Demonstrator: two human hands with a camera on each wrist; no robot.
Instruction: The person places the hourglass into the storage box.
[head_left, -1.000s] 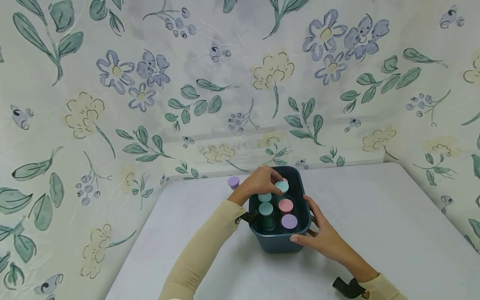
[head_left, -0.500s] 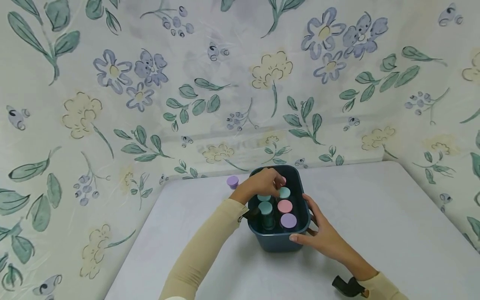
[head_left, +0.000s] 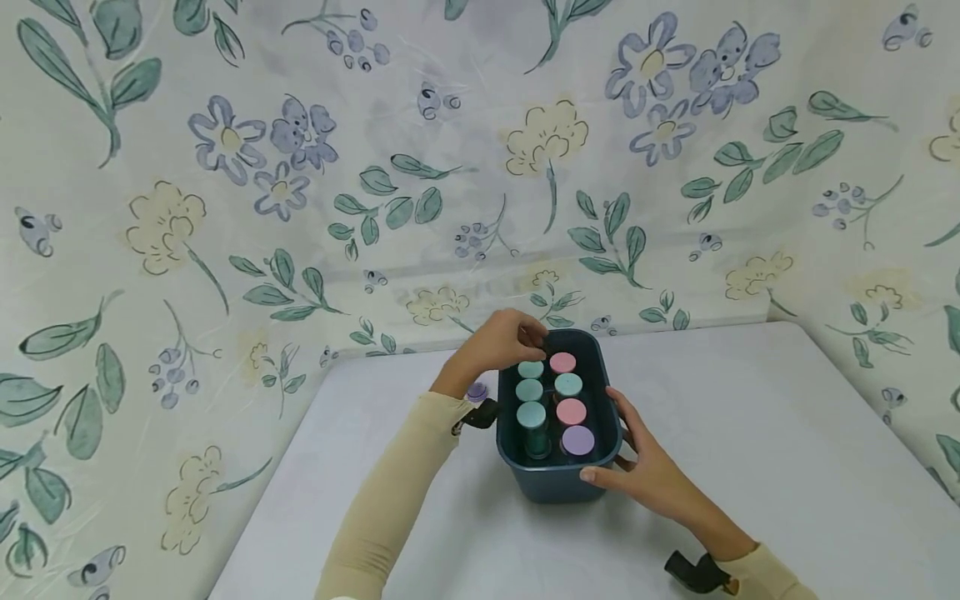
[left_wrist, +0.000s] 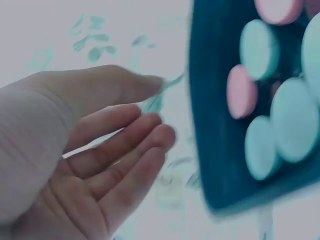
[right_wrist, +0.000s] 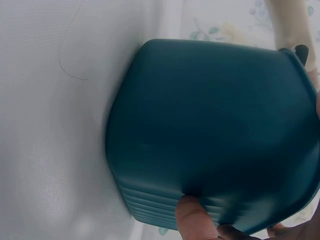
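A dark teal bin (head_left: 562, 487) holds several small bottles with round caps. Beside its far left rim hovers my left hand (head_left: 498, 346); in the left wrist view the thumb and loosely bent fingers (left_wrist: 125, 187) hold nothing, a gap away from the bin wall. My right hand (head_left: 648, 475) grips the near right corner, its thumb (right_wrist: 194, 217) against the ribbed wall. Mint-capped bottles (head_left: 532, 415) line the left side of the bin. On the right side are pink caps (head_left: 572, 411), a mint cap (head_left: 567, 385) and a purple cap (head_left: 578, 440).
A purple-topped piece (head_left: 477, 391) stands on the white table (head_left: 712, 400) left of the bin, partly covered by my left wrist. Floral cloth (head_left: 465, 167) hangs behind and at the sides.
My left hand has come out of the bin's far part and moved left and back, uncovering the far pink and mint caps. The right hand keeps its grip.
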